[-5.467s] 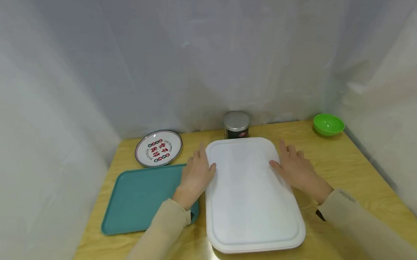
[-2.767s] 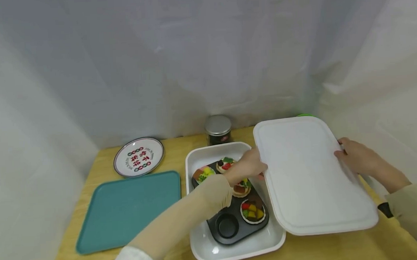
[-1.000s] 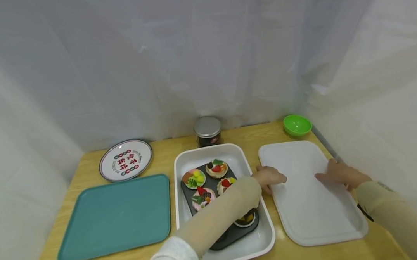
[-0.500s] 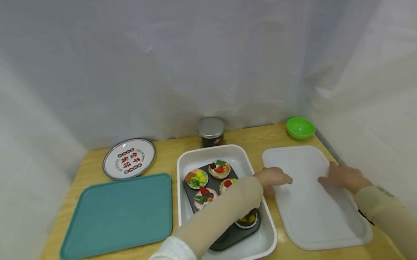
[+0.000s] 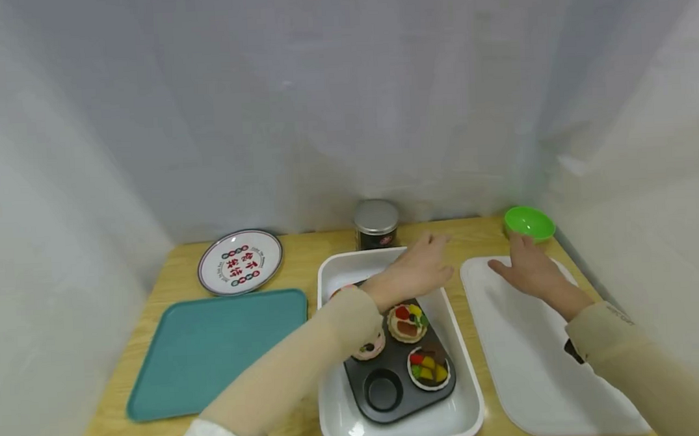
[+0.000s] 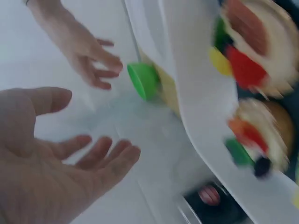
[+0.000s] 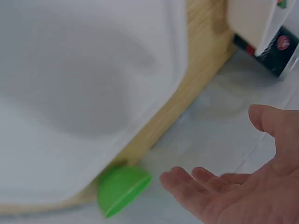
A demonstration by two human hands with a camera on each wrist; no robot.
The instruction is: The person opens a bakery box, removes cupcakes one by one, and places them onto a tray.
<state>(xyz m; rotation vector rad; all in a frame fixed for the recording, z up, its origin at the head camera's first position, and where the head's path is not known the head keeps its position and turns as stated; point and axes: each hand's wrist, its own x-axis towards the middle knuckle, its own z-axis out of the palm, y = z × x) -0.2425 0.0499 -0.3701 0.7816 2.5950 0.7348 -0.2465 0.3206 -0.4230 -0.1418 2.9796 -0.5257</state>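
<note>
A white baking dish (image 5: 333,407) holds a dark muffin tin (image 5: 392,385) with several fruit tarts (image 5: 408,321). Its flat white lid (image 5: 537,366) lies on the table to the right. My left hand (image 5: 422,263) hovers open over the dish's far end, fingers straight, holding nothing; the left wrist view shows its bare palm (image 6: 56,172). My right hand (image 5: 518,262) is open over the lid's far end, close to a green bowl (image 5: 528,223). The right wrist view shows its spread fingers (image 7: 233,191) above the bowl (image 7: 121,189).
A teal tray (image 5: 214,347) lies left of the dish, with a printed round plate (image 5: 240,270) behind it. A dark can with a silver lid (image 5: 376,224) stands behind the dish. White cloth walls close in the wooden table (image 5: 304,252) on three sides.
Both hands lifted the lid off the dish and laid it on the table to the right. In the last second they let go of it and moved toward the back.
</note>
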